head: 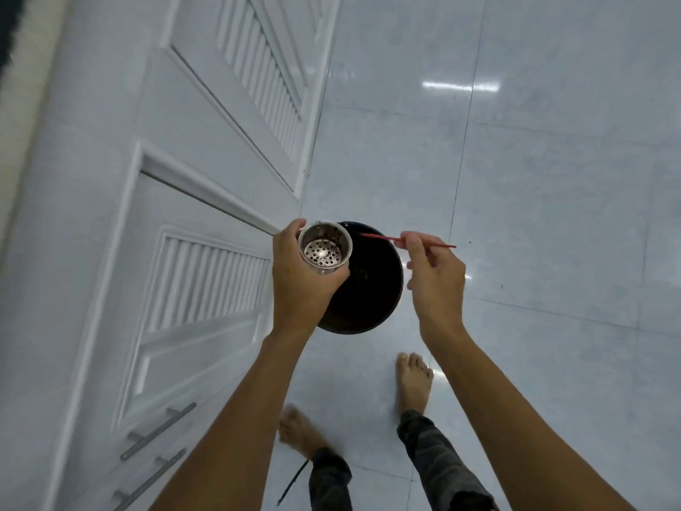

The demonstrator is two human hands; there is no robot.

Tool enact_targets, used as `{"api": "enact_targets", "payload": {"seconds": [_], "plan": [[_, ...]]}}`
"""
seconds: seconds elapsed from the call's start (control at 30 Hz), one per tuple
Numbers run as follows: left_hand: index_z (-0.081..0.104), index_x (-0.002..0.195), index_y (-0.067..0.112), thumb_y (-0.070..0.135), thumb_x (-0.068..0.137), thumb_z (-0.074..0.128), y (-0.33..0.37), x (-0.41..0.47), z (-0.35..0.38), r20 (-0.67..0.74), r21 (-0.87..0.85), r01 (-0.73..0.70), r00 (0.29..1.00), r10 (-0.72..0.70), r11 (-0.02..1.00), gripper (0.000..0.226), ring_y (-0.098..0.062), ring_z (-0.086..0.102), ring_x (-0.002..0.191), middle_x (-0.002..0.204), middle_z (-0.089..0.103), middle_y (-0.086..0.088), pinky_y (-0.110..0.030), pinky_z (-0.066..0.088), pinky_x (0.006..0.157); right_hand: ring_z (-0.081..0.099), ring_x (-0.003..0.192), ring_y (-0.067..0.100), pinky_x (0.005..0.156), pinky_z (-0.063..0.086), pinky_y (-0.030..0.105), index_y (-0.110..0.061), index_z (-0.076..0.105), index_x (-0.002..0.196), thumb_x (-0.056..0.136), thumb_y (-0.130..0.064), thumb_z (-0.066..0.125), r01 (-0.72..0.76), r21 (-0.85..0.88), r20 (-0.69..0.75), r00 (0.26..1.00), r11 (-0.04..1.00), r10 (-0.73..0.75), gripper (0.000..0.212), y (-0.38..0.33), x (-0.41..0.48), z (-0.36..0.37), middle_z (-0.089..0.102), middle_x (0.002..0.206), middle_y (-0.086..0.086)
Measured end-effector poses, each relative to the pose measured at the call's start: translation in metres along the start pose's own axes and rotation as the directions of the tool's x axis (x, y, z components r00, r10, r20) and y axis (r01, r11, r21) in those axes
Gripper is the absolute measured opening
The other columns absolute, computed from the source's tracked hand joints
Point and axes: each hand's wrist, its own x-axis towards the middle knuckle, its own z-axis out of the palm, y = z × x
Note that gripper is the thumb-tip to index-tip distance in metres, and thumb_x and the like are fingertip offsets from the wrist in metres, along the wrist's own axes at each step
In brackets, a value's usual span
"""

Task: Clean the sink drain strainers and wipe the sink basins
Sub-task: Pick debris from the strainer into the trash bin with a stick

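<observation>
My left hand [300, 280] grips a steel drain strainer [325, 247], a small perforated cup, with its open mouth turned toward me and its holes showing. It hangs over the left edge of a round black bin [372, 289] that stands on the floor. My right hand [435, 276] pinches a thin red stick [379, 238], held level above the bin, its left tip a little to the right of the strainer's rim and apart from it. No sink is in view.
White louvred cabinet doors [206, 282] with steel bar handles [158, 431] run along the left. Glossy pale floor tiles [552, 215] fill the right. My two bare feet stand just behind the bin, and a thin dark stick [293, 481] lies by my left foot.
</observation>
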Motion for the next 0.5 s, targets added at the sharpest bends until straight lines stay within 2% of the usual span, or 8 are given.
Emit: {"api": "enact_targets", "payload": {"seconds": [0.07, 0.13, 0.23, 0.3, 0.33, 0.4, 0.5], "plan": [[0.050, 0.140, 0.020, 0.030, 0.067, 0.094, 0.027, 0.000, -0.025, -0.089, -0.058, -0.066, 0.994, 0.061, 0.996, 0.086, 0.002, 0.051, 0.113, 0.130, 0.052, 0.004, -0.002, 0.044, 0.091, 0.067, 0.095, 0.005, 0.092, 0.059, 0.046, -0.035, 0.074, 0.099, 0.101, -0.035, 0.059, 0.077, 0.058, -0.033, 0.997, 0.995, -0.075, 0.016, -0.039, -0.018, 0.000, 0.076, 0.099, -0.017], [0.051, 0.139, 0.018, 0.029, 0.068, 0.094, 0.059, 0.001, -0.062, -0.187, -0.110, -0.119, 0.978, 0.097, 0.987, 0.084, 0.005, 0.052, 0.111, 0.129, 0.053, 0.003, -0.002, 0.044, 0.092, 0.067, 0.095, 0.005, 0.086, 0.060, 0.041, -0.029, 0.075, 0.106, 0.102, -0.034, 0.058, 0.169, 0.109, -0.063, 0.985, 0.979, -0.163, 0.018, -0.084, -0.041, 0.005, 0.077, 0.100, -0.017], [0.051, 0.138, 0.017, 0.028, 0.068, 0.094, 0.106, 0.000, -0.132, -0.315, -0.167, -0.201, 0.939, 0.141, 0.965, 0.083, -0.002, 0.055, 0.117, 0.129, 0.054, 0.003, -0.021, 0.053, 0.099, 0.065, 0.086, 0.001, 0.067, 0.053, 0.024, -0.026, 0.074, 0.110, 0.102, -0.036, 0.058, 0.283, 0.218, -0.062, 0.959, 0.934, -0.276, 0.020, -0.155, -0.084, 0.022, 0.077, 0.103, -0.015], [0.050, 0.139, 0.018, 0.031, 0.069, 0.093, 0.130, -0.005, -0.185, -0.390, -0.170, -0.248, 0.906, 0.166, 0.954, 0.083, -0.008, 0.054, 0.121, 0.131, 0.054, 0.004, -0.040, 0.054, 0.102, 0.063, 0.083, 0.004, 0.062, 0.050, 0.021, -0.025, 0.075, 0.109, 0.101, -0.037, 0.060, 0.344, 0.300, -0.055, 0.938, 0.890, -0.343, 0.020, -0.198, -0.119, 0.039, 0.078, 0.103, -0.011], [0.049, 0.139, 0.018, 0.033, 0.070, 0.092, 0.137, -0.009, -0.212, -0.433, -0.163, -0.271, 0.884, 0.178, 0.949, 0.083, -0.009, 0.054, 0.122, 0.132, 0.055, 0.004, -0.044, 0.054, 0.103, 0.063, 0.083, 0.006, 0.061, 0.050, 0.022, -0.025, 0.075, 0.109, 0.100, -0.037, 0.061, 0.371, 0.330, -0.044, 0.925, 0.868, -0.378, 0.020, -0.217, -0.137, 0.050, 0.078, 0.103, -0.009], [0.050, 0.139, 0.017, 0.037, 0.070, 0.090, 0.139, -0.019, -0.268, -0.522, -0.128, -0.295, 0.832, 0.188, 0.947, 0.082, -0.010, 0.055, 0.123, 0.131, 0.056, 0.004, -0.046, 0.053, 0.102, 0.063, 0.084, 0.009, 0.061, 0.050, 0.023, -0.023, 0.075, 0.109, 0.100, -0.038, 0.062, 0.407, 0.367, 0.006, 0.898, 0.836, -0.440, 0.022, -0.245, -0.175, 0.079, 0.078, 0.103, -0.008], [0.052, 0.136, 0.017, 0.039, 0.070, 0.089, 0.111, -0.040, -0.349, -0.642, -0.075, -0.255, 0.752, 0.149, 0.964, 0.079, -0.014, 0.057, 0.122, 0.129, 0.058, 0.004, -0.048, 0.052, 0.102, 0.064, 0.085, 0.010, 0.062, 0.052, 0.023, -0.023, 0.075, 0.110, 0.100, -0.038, 0.061, 0.433, 0.389, 0.132, 0.847, 0.813, -0.514, 0.022, -0.260, -0.234, 0.131, 0.078, 0.104, -0.008]]}}
